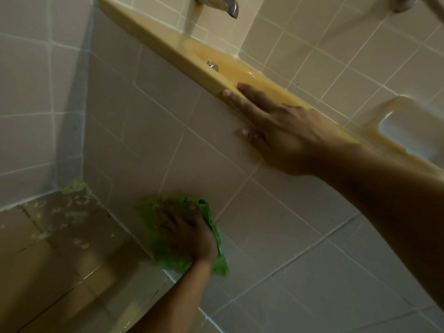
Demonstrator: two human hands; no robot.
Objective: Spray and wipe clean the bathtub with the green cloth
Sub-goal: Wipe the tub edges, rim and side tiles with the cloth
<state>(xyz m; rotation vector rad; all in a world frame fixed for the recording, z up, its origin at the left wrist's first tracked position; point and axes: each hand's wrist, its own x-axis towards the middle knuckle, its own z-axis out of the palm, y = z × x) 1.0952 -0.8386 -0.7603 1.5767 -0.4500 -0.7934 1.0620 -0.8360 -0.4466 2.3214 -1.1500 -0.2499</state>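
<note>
Wiping under way. Left hand (189,236) presses green cloth (173,263) flat, fingers spread, on tiled tub front (168,131), low down. Right hand (276,131) rests open on bathtub rim (153,37), holding nothing. Basin judged still to do.

The single head-worn camera looks steeply down, tilted, from close above the bathtub (168,50) and its tiled side (149,121).

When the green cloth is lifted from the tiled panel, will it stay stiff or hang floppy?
Probably floppy: the green cloth lies bunched and creased under the left hand. It likely weighs little: flat fingers alone hold it against the upright tiled panel.
</note>
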